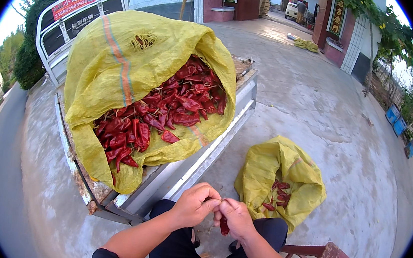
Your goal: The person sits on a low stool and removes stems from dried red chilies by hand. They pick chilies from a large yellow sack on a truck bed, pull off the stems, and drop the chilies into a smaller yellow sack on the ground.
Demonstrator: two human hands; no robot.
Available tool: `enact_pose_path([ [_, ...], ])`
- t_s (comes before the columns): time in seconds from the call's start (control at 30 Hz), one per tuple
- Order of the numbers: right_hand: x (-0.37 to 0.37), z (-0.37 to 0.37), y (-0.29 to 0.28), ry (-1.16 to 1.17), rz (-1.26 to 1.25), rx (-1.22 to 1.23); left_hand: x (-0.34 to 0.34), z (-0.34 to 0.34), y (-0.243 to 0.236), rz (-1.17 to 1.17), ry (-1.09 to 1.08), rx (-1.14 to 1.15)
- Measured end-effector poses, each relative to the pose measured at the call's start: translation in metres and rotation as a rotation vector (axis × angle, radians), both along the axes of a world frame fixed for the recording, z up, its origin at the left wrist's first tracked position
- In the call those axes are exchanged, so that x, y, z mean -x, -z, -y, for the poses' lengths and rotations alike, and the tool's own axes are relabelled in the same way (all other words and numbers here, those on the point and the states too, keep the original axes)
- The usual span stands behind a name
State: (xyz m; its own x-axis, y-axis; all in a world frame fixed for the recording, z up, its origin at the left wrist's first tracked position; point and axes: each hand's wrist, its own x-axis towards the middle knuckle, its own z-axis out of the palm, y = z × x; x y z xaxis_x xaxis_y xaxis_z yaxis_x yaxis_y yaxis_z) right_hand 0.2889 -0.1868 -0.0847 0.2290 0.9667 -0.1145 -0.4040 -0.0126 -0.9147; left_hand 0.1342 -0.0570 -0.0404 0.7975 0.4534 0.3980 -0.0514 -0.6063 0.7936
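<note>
So, head view, the only one here: the person's right hand (237, 217) was curled around a shiny deep-red, tapered chili pepper (224, 225), the body poking out under the fingers. The left hand (197, 206) had its thumb and finger pinched together, right up against the right hand's fingertips. Looked like a thin stem in that meeting spot (honestly too small to swear to), so I can't tell whether the left was gripping the pepper too.

The bit that matters for space: the pepper hung just below the right hand's fingers, long axis running roughly up and down the frame, free end toward the person's lap. The right hand was clearly nearer to it, with the left touching in from the other side, around the top end.

Ahead and to the left, a big yellow woven-plastic sack (117, 64) lay open on a grey metal truck bed (243, 100), mouth full of red peppers (184, 101). Just beyond and right of the right hand, a smaller crumpled yellow sack (306, 182) sat open on pale concrete (360, 195), a few red peppers inside.
</note>
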Motion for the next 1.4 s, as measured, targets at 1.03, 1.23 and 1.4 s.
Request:
enact_pose_path([
  [1.03, -0.004, -0.024, -0.004, -0.043, -0.234, 0.137, 0.039, -0.103, -0.01, 0.237, -0.74, -0.213],
  [1.23, 0.01, -0.06, -0.023, -0.048, -0.258, 0.061, 0.047, -0.029, 0.009, 0.296, -0.577, -0.415],
  [1.4, 0.018, -0.082, -0.026, -0.008, -0.332, 0.03, 0.033, -0.01, 0.038, 0.272, -0.476, -0.292],
])
